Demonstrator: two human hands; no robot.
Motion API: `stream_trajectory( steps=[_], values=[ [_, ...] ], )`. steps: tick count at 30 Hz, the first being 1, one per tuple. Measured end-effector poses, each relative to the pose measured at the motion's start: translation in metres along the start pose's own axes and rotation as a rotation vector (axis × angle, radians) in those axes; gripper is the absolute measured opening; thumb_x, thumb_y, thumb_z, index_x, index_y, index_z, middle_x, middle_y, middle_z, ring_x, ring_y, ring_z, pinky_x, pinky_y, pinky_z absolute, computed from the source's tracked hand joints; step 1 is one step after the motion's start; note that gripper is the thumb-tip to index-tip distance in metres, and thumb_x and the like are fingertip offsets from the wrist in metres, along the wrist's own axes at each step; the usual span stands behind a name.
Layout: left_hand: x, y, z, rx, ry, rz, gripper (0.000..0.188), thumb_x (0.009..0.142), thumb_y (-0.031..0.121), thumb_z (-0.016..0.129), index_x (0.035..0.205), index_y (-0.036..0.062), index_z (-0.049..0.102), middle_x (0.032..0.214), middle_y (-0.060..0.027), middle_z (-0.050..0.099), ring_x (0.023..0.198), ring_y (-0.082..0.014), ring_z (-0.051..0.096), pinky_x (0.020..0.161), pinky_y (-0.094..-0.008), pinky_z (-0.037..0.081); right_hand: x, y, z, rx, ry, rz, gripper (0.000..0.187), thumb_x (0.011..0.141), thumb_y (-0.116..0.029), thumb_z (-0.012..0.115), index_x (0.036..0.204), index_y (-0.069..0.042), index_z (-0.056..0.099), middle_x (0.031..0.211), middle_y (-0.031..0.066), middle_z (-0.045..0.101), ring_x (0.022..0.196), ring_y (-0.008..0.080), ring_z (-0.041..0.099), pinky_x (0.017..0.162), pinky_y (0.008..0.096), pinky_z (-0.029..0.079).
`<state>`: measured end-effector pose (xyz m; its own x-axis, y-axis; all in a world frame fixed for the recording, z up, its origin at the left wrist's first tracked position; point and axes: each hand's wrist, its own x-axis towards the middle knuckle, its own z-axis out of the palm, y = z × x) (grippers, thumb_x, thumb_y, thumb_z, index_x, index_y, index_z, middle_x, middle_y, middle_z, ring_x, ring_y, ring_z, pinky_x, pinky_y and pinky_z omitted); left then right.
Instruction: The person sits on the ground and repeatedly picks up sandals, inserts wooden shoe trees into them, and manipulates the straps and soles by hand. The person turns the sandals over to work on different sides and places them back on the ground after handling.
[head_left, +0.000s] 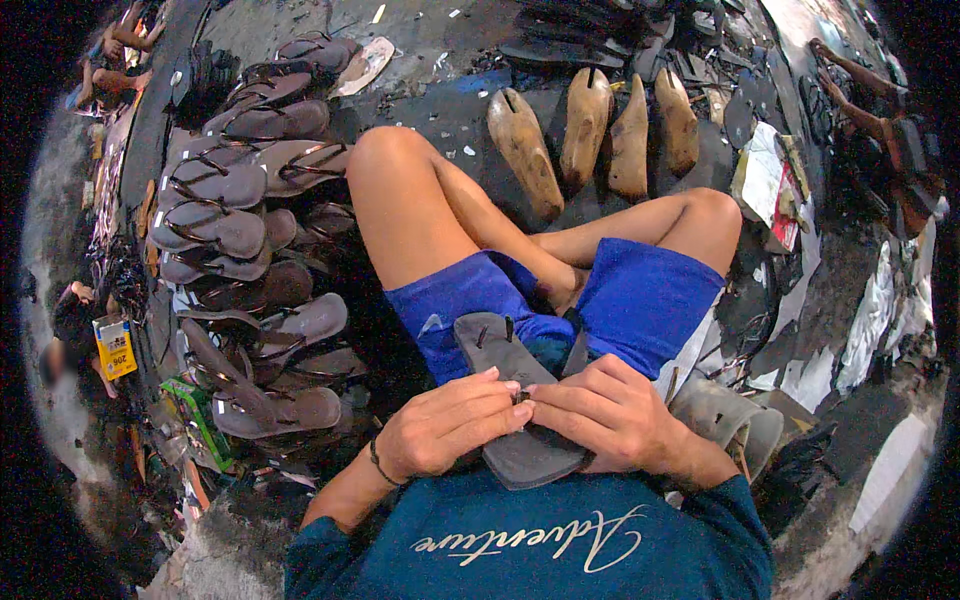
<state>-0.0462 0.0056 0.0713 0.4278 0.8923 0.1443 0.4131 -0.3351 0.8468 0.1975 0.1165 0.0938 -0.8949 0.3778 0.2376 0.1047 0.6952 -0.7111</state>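
A dark grey flip-flop sole (497, 352) lies slantwise over my lap, its far end pointing away and a little left. My left hand (447, 422) rests over its left side, fingers drawn together in a pinch. From the right, my right hand (612, 418) is closed over the other edge, fingertips meeting those of the left. Between the fingertips sits a small dark piece, seemingly part of the strap; the fingers hide most of it. Another dark strap piece (576, 352) shows beyond the right fingers. Two short black stubs stand at the sole's far end.
Stacks of brown-grey flip-flops (215, 228) fill the floor to the left. Several wooden shoe lasts (586, 125) lie beyond my crossed legs. A white-and-red box (765, 188) and a pale container (722, 425) are at right, a yellow box (114, 350) far left. Other people sit near both edges.
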Motion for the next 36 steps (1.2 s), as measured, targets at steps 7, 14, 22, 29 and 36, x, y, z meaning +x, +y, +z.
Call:
stream_trajectory(
  steps=[7,14,22,29,36],
  values=[
    [-0.004,0.011,0.004,-0.068,0.086,-0.021,0.024,0.089,0.010,0.060,0.110,0.0033,0.070,0.116,-0.0208,0.067,0.113,-0.0334,0.066,0.100,-0.0521,0.053,-0.006,-0.012,0.010,0.000,0.001,0.041,0.045,0.074,-0.023,0.061,0.115,-0.005,0.068,0.108,0.0066,0.068,0.088,0.0186,0.063,0.074,0.0350,0.047],
    [0.007,0.019,-0.011,0.115,0.025,0.052,0.026,0.082,0.011,0.069,0.107,0.0096,0.074,0.112,-0.0170,0.070,0.106,-0.0305,0.069,0.095,-0.0493,0.057,-0.005,-0.009,0.010,0.074,-0.001,0.037,0.049,0.065,-0.028,0.065,0.109,-0.007,0.070,0.106,0.0044,0.067,0.089,0.0202,0.063,0.074,0.0371,0.047],
    [0.008,0.021,-0.016,0.223,-0.011,0.125,0.023,0.081,0.013,0.067,0.103,0.0078,0.073,0.111,-0.0179,0.070,0.103,-0.0313,0.070,0.092,-0.0465,0.059,0.001,-0.006,0.006,0.171,-0.062,0.087,0.056,0.061,-0.031,0.070,0.113,-0.010,0.068,0.105,0.0023,0.064,0.089,0.0209,0.060,0.075,0.0378,0.044],
    [0.003,0.027,-0.010,0.221,0.007,0.037,0.022,0.076,0.008,0.069,0.098,0.0022,0.069,0.103,-0.0152,0.069,0.100,-0.0282,0.070,0.087,-0.0376,0.060,0.001,-0.010,0.006,0.140,-0.130,0.088,0.072,0.048,-0.034,0.079,0.115,-0.012,0.067,0.108,0.0017,0.063,0.092,0.0208,0.059,0.079,0.0389,0.043],
    [0.000,0.031,-0.008,0.174,0.058,-0.034,0.024,0.073,0.007,0.069,0.096,0.0006,0.069,0.105,-0.0159,0.066,0.100,-0.0304,0.068,0.087,-0.0382,0.059,0.001,-0.011,0.007,0.112,-0.166,0.076,0.071,0.050,-0.035,0.077,0.116,-0.012,0.066,0.109,0.0020,0.062,0.094,0.0203,0.058,0.081,0.0389,0.042]
  ],
)
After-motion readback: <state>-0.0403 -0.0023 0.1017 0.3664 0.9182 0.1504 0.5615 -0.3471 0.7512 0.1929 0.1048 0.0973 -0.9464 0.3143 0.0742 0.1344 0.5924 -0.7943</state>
